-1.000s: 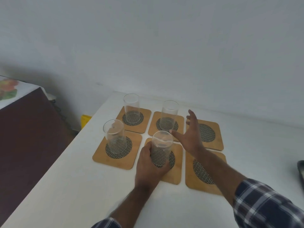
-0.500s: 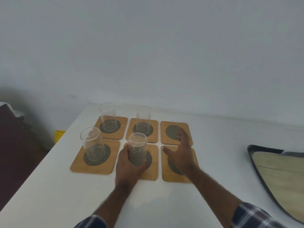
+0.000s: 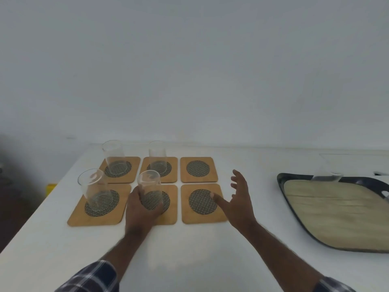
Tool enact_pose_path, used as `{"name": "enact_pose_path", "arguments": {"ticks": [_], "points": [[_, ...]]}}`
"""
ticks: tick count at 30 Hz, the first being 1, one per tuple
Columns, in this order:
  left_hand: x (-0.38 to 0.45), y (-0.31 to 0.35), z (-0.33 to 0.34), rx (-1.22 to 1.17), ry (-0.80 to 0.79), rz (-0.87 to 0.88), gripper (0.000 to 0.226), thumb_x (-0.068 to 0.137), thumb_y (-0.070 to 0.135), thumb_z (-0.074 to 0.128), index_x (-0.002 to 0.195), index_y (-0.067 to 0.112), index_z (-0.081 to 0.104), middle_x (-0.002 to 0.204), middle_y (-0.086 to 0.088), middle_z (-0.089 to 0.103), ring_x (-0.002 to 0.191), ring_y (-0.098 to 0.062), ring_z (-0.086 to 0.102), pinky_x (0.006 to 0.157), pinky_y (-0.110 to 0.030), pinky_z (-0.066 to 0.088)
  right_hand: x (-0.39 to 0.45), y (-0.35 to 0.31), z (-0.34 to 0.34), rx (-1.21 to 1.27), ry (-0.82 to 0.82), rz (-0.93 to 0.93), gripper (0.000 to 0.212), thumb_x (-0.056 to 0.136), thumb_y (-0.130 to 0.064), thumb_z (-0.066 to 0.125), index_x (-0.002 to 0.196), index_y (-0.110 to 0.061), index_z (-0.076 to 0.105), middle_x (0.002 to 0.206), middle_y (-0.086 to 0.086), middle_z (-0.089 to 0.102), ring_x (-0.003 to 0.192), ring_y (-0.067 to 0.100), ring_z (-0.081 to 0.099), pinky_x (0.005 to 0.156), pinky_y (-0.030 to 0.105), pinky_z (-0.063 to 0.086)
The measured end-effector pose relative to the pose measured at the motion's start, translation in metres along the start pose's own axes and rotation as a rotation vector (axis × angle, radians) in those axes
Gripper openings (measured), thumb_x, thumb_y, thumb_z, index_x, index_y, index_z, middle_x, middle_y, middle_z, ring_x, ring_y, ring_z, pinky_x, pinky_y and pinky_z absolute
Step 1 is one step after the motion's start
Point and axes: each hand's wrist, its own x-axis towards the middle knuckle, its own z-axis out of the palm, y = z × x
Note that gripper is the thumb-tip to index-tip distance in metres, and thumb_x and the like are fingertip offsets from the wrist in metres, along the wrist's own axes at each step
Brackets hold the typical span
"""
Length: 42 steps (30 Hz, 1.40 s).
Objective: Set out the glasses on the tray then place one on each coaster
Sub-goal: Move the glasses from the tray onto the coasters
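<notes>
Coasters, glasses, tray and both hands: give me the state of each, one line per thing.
Far-left coaster: holds a glass.
Far-middle coaster: holds a glass.
Far-right coaster: empty.
Near-left coaster: holds a glass.
Near-middle coaster: glass on it, gripped.
Near-right coaster: empty.
Tray: one glass at far edge.
Left hand: shut on glass.
Right hand: open, empty.

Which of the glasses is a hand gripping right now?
The front middle glass: the left hand wraps its base on the front middle coaster. The other three on coasters stand untouched.
</notes>
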Motion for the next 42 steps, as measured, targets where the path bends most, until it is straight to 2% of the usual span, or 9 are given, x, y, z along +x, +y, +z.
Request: {"name": "enact_pose_path", "arguments": {"ticks": [3,8,14,19,27,33,36,38,42], "points": [[-0.002,0.001,-0.001,0.016,0.002,-0.013,0.075,0.054,0.042,0.086,0.119,0.022,0.054,0.107,-0.003,0.062,0.096,-0.024,0.062,0.078,-0.05,0.057,-0.007,0.006,-0.026,-0.025,0.032,-0.025,0.091,0.073,-0.036,0.082,0.146,-0.026,0.028,0.141,-0.003,0.04,0.119,0.013,0.046,0.094,0.032,0.044],[-0.03,0.009,0.008,0.175,0.126,-0.065,0.091,0.06,0.038,0.09,0.136,0.013,0.047,0.124,-0.011,0.056,0.114,-0.03,0.054,0.092,-0.047,0.05,-0.019,0.018,-0.064,-0.049,0.128,-0.047,0.08,0.076,-0.035,0.079,0.142,-0.026,0.035,0.137,-0.007,0.043,0.118,0.01,0.048,0.095,0.03,0.044],[-0.079,0.036,0.037,0.255,0.213,0.0,0.085,0.066,0.031,0.09,0.135,0.01,0.045,0.135,-0.016,0.049,0.127,-0.037,0.043,0.103,-0.057,0.043,-0.033,0.034,-0.099,-0.054,0.264,-0.062,0.063,0.081,-0.029,0.076,0.134,-0.023,0.043,0.125,-0.008,0.049,0.114,0.006,0.049,0.095,0.029,0.043],[-0.117,0.067,0.069,0.189,0.177,0.126,0.071,0.065,0.018,0.091,0.124,0.012,0.052,0.126,-0.01,0.051,0.121,-0.032,0.048,0.099,-0.05,0.045,-0.036,0.05,-0.131,-0.042,0.309,-0.05,0.056,0.08,-0.024,0.076,0.129,-0.019,0.048,0.119,-0.006,0.05,0.11,0.01,0.05,0.096,0.031,0.042],[-0.15,0.121,0.128,0.078,0.033,0.228,0.059,0.069,0.018,0.089,0.117,0.019,0.055,0.116,0.005,0.052,0.111,-0.018,0.051,0.093,-0.037,0.044,-0.033,0.075,-0.186,-0.05,0.35,-0.017,0.054,0.079,-0.023,0.077,0.125,-0.014,0.051,0.118,-0.004,0.051,0.111,0.013,0.051,0.095,0.033,0.045],[-0.166,0.158,0.168,-0.056,-0.124,0.207,0.053,0.07,0.05,0.075,0.115,0.034,0.051,0.117,0.02,0.053,0.114,-0.009,0.052,0.098,-0.034,0.044,-0.022,0.1,-0.229,-0.057,0.362,-0.014,0.056,0.077,-0.016,0.079,0.125,-0.013,0.051,0.119,-0.003,0.05,0.111,0.017,0.049,0.095,0.036,0.044],[-0.172,0.174,0.186,-0.073,-0.224,0.169,0.065,0.068,0.058,0.071,0.124,0.038,0.047,0.123,0.023,0.052,0.12,0.003,0.049,0.102,-0.031,0.043,-0.01,0.115,-0.247,-0.048,0.378,0.021,0.06,0.076,-0.016,0.08,0.127,-0.012,0.049,0.12,-0.003,0.048,0.112,0.018,0.049,0.095,0.036,0.044],[-0.177,0.182,0.197,-0.028,-0.355,0.152,0.085,0.065,0.064,0.073,0.139,0.044,0.034,0.133,0.028,0.045,0.126,0.01,0.041,0.104,-0.027,0.037,0.001,0.125,-0.258,-0.03,0.377,0.059,0.064,0.075,-0.018,0.081,0.13,-0.013,0.047,0.123,-0.003,0.046,0.114,0.018,0.048,0.096,0.036,0.043],[-0.191,0.191,0.217,0.055,-0.49,0.176,0.104,0.065,0.071,0.073,0.148,0.051,0.014,0.143,0.035,0.029,0.133,0.012,0.03,0.107,-0.021,0.028,0.028,0.148,-0.272,-0.021,0.361,0.16,0.079,0.073,-0.024,0.082,0.138,-0.013,0.038,0.133,0.003,0.043,0.123,0.022,0.045,0.1,0.036,0.041]]}}
